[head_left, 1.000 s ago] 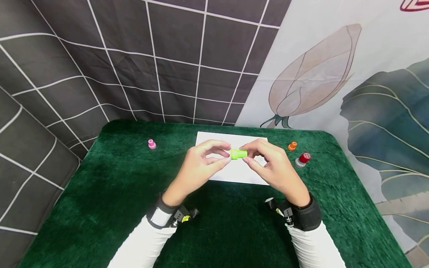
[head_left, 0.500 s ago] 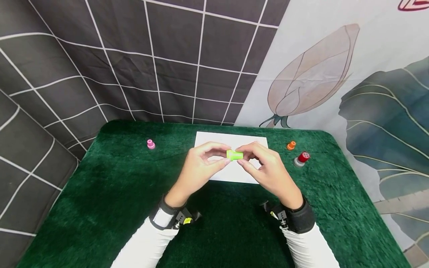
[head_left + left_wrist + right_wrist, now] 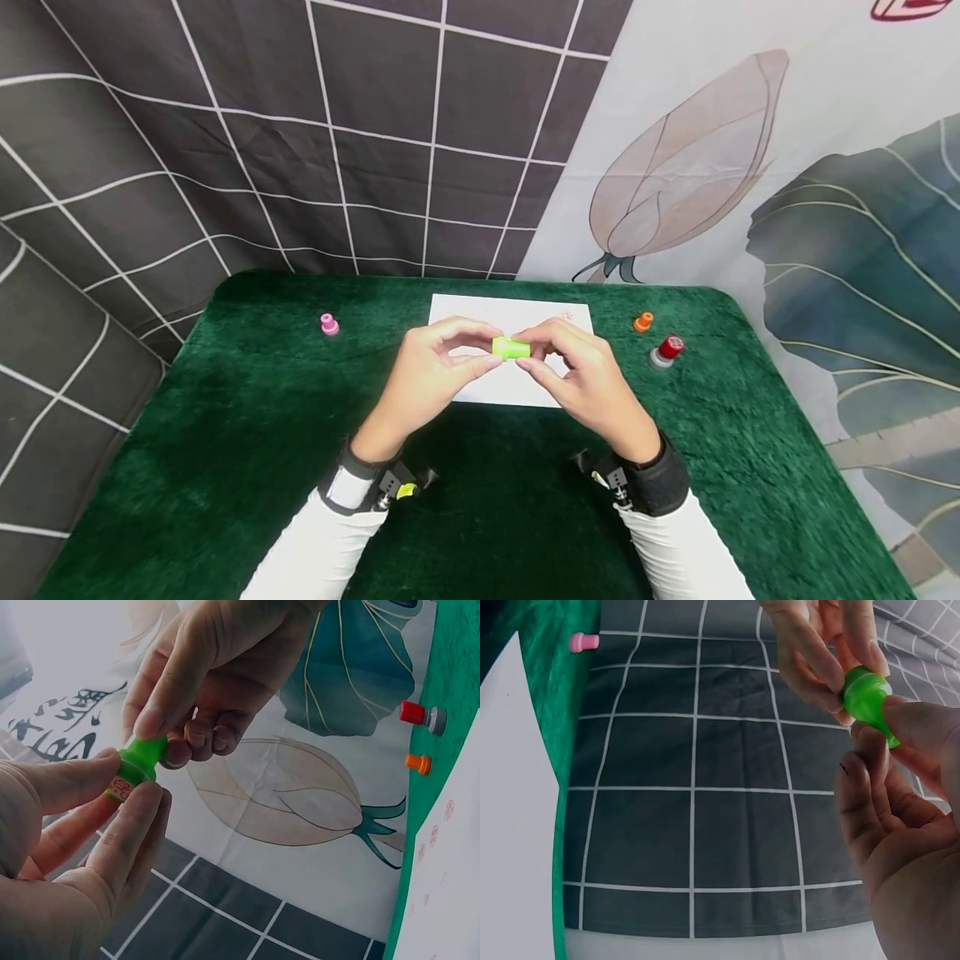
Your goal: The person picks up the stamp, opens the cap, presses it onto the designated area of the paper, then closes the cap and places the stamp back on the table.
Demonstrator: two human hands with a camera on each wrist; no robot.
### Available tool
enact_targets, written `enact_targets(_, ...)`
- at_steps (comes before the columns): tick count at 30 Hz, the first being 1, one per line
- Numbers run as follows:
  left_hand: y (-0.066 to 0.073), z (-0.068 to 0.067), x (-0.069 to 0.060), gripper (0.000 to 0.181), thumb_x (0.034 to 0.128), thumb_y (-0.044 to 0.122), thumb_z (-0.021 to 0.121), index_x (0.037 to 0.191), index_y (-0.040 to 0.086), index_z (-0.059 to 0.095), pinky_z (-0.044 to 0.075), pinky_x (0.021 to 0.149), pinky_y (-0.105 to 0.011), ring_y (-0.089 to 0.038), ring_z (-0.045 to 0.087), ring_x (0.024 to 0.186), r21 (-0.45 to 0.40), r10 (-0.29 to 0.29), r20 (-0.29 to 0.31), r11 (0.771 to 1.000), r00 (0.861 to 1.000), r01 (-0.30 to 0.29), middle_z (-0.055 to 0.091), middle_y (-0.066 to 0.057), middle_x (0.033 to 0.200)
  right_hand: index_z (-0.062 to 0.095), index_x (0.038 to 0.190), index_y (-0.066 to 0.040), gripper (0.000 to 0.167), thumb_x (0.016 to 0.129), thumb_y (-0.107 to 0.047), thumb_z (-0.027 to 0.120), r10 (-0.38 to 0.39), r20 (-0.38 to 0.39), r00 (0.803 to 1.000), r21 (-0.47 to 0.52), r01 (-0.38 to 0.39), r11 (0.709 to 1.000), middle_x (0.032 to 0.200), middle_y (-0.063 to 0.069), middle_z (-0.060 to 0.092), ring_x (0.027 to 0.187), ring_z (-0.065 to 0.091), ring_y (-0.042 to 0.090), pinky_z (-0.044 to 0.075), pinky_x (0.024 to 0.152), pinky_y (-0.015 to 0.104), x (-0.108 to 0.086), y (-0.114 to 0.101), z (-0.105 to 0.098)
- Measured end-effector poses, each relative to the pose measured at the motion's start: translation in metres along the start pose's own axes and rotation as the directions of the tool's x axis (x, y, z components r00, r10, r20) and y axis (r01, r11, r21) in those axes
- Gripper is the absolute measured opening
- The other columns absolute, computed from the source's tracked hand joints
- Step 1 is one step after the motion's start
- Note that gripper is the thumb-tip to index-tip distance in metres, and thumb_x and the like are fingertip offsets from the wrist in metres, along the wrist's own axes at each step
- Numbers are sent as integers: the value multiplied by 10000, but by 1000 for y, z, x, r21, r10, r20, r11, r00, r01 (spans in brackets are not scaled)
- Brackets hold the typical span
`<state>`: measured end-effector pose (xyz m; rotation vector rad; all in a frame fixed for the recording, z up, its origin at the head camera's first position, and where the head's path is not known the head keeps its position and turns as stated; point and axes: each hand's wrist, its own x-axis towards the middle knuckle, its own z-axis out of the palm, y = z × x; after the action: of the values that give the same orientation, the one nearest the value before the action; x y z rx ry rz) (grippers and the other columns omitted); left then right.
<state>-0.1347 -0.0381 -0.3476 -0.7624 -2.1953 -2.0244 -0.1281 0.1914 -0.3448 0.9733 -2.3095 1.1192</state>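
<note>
A small bright-green toy stamp (image 3: 512, 347) is held level above a white sheet of paper (image 3: 513, 387). My left hand (image 3: 426, 371) pinches its wider end between thumb and fingers. At the narrower end, the thumb and fingers of my right hand (image 3: 588, 379) grip the stamp. The left wrist view shows a reddish printed pattern on the wide end of the green stamp (image 3: 140, 761). Seen from the right wrist, the green stamp (image 3: 866, 696) spans the two hands' fingertips. Small red marks (image 3: 566, 316) are printed near the paper's far right corner.
A pink stamp (image 3: 329, 324) stands on the green cloth (image 3: 247, 400) to the left. Right of the paper are an orange stamp (image 3: 643, 322) and a red stamp with a whitish-grey part (image 3: 667, 351). Patterned fabric (image 3: 375, 142) hangs behind the table.
Both hands and the green stamp have shifted slightly left in the head view, as has the whole scene. The hands have drawn a little closer together on the stamp.
</note>
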Motion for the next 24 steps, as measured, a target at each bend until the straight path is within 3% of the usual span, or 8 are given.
enact_targets(14, 6, 0, -4, 304, 880, -15, 790, 1175, -5, 717, 624, 906, -319, -243, 713, 1075, -54, 17, 28, 998, 999, -16, 708, -134, 1189, 706, 1159, -86, 280, 898, -8, 772, -31, -12, 999, 24, 32, 999, 999, -8, 685, 812, 544, 68, 430, 630, 178, -1, -2, 3)
enact_targets(19, 5, 2, -3, 274, 882, 3, 796, 1149, 7, 733, 627, 893, -301, -222, 724, 1047, -25, 31, 5, 999, 1000, -31, 725, -123, 1153, 689, 1161, -84, 295, 893, 6, 773, -35, -10, 999, 16, 35, 999, 975, -11, 673, 827, 561, 66, 455, 652, 170, -1, -3, 6)
enact_targets(24, 5, 1, -3, 236, 872, -11, 801, 1102, 8, 751, 636, 874, -315, -220, 730, 1015, -30, 55, -5, 998, 998, -56, 732, -110, 1106, 704, 1124, -82, 173, 971, -155, 735, -80, -43, 996, 18, 81, 997, 957, 0, 697, 779, 552, 60, 402, 593, 159, 0, -3, 7)
